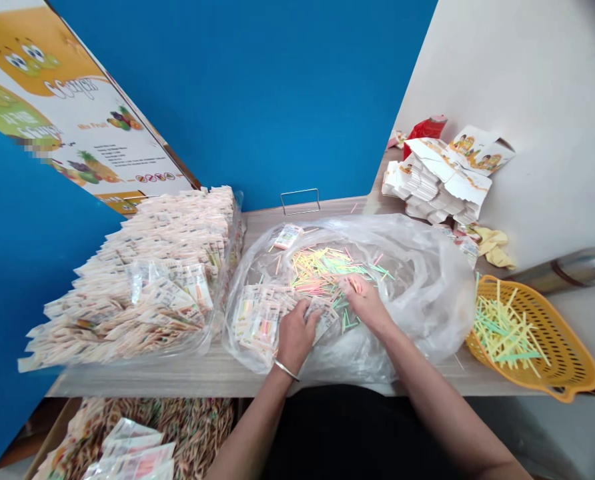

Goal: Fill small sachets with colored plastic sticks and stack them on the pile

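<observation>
My left hand [297, 333], with a metal bangle at its wrist, pinches a small clear printed packet [327, 321] between thumb and fingers. Beneath and left of it lie more printed packets [253, 321] with coloured sticks showing through. My right hand [365, 301] is at the near right side of a loose pile of thin coloured sticks [322, 263], yellow, pink and green. Its fingers are closed on a few pinkish sticks, partly hidden by the hand. Packets and pile both lie on a large clear plastic bag [427, 293] spread over the table.
A tall heap of filled packets [162, 233] stands at the left. A yellow basket [572, 347] with more sticks sits at the right edge. Folded white cartons [442, 180] lie at back right. Below the table is a box of packets [192, 433]. A blue panel [257, 100] rises behind.
</observation>
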`<state>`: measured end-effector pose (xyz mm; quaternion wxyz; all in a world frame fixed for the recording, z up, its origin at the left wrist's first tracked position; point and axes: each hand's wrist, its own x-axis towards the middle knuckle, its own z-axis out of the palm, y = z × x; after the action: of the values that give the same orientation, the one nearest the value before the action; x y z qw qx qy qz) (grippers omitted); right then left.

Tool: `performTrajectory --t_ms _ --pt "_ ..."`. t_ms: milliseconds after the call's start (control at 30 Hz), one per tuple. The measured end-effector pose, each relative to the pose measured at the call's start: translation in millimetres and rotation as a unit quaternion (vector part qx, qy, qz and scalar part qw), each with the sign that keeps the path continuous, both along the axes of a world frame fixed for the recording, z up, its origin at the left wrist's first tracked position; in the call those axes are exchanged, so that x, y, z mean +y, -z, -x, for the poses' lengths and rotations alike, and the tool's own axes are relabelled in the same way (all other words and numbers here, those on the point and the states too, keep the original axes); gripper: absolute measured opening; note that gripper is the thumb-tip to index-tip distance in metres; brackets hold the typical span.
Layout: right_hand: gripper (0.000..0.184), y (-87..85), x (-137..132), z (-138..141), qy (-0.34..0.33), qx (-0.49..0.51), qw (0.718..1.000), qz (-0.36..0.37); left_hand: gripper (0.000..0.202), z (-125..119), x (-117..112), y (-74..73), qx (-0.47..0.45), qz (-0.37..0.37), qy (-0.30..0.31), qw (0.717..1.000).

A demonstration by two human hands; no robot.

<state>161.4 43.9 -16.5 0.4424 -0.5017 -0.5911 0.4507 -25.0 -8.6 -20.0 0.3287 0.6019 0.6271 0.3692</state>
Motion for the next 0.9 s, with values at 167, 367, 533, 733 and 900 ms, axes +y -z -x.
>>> performTrajectory --t_ms 167,367,533,733,900 --pt "0.028 3.1 -22 5 -0.049 -0.044 0.998 0.009 0.022 -3 -2 1.3 -0.059 -0.036 0.029 0.997" --pt "0.023 -1.0 -25 12 -0.063 -0.145 0.987 -0.015 0.021 -3 -4 -2.1 -0.055 -0.08 0.023 0.995" --pt "0.017 -24.3 -26 9 -0.078 -0.265 0.96 -0.049 0.032 1 -5 -11.1 -0.103 -0.035 -0.001 0.994" --pt "0.013 -32.0 -33 9 -0.094 -0.299 0.946 -0.079 0.016 0 -5 -17.1 -0.032 -0.007 0.074 0.997" --pt "0.036 -32.3 -23 10 0.0 -0.008 1.0 0.029 0.023 -7 -5 -13.7 -0.076 0.036 0.018 0.996"
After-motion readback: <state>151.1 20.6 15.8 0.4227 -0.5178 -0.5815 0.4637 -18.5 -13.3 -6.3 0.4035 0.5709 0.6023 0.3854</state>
